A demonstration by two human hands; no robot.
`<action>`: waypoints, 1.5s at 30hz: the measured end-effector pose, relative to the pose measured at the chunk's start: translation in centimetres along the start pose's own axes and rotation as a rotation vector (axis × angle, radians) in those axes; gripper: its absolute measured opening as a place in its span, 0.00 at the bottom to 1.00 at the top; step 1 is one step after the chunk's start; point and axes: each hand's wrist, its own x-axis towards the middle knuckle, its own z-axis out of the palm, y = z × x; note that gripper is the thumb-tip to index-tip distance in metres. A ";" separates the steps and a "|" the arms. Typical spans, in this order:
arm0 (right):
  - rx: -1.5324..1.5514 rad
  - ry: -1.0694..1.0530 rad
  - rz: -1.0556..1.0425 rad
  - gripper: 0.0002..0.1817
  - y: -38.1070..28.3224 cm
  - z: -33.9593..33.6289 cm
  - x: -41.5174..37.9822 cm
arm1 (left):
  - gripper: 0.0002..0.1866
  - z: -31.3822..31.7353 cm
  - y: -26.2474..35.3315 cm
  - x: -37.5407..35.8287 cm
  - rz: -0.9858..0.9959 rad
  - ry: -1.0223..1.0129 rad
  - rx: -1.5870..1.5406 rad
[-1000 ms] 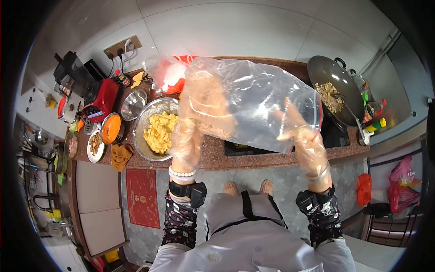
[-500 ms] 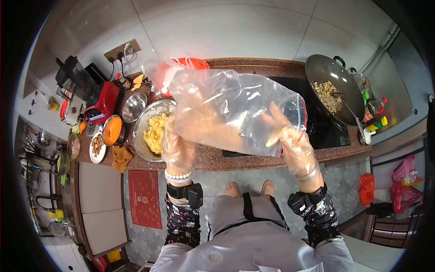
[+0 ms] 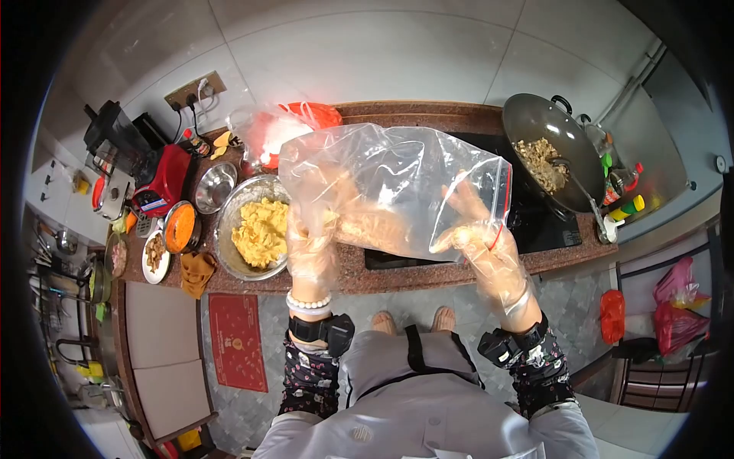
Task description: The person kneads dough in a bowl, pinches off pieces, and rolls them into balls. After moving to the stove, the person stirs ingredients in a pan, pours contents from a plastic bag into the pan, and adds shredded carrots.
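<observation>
A large clear zip bag (image 3: pixel 405 164) is stretched over the counter between my two gloved hands. My left hand (image 3: pixel 312 245) closes on the bag's left end, just right of the bowl of yellow dough (image 3: pixel 260 229); some fingers show blurred through the plastic. At the bag's red-edged end, my right hand (image 3: pixel 482 237) pinches the lower corner between thumb and fingers, with other fingers stretched upward behind the plastic. Something brownish (image 3: pixel 375 229) shows through the bag's lower part; I cannot make out what it is. Both hands wear thin transparent gloves.
A wok (image 3: pixel 554 153) with chopped food and a ladle stands on the black stove (image 3: pixel 535 233) at right. At left are a steel bowl (image 3: pixel 215 187), an orange-filled bowl (image 3: pixel 181 227), a white plate (image 3: pixel 156 268), a brown cloth (image 3: pixel 197 273) and a red appliance (image 3: pixel 164 180).
The view has shifted slightly. My left hand has moved a little right, away from the dough bowl, and more of the dough shows. The bag hangs a little flatter between my hands.
</observation>
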 end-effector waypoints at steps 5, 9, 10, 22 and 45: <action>0.069 0.005 0.044 0.13 -0.2 0.4 0.2 | 0.25 1.2 1.3 -1.3 -0.027 0.017 -0.004; -0.016 -0.026 -0.040 0.14 0.0 0.8 0.9 | 0.27 0.6 1.0 -0.7 0.011 -0.018 -0.085; -0.040 -0.018 -0.043 0.14 0.3 1.1 0.6 | 0.26 -0.4 0.7 -1.4 -0.084 -0.032 -0.082; -0.030 -0.212 0.144 0.19 -1.1 1.9 1.0 | 0.21 -2.6 -1.3 -0.2 -0.620 -0.148 -0.315; -1.203 -0.274 -0.354 0.21 -3.3 0.0 2.9 | 0.23 1.2 -5.4 -1.2 -0.859 -0.081 -0.674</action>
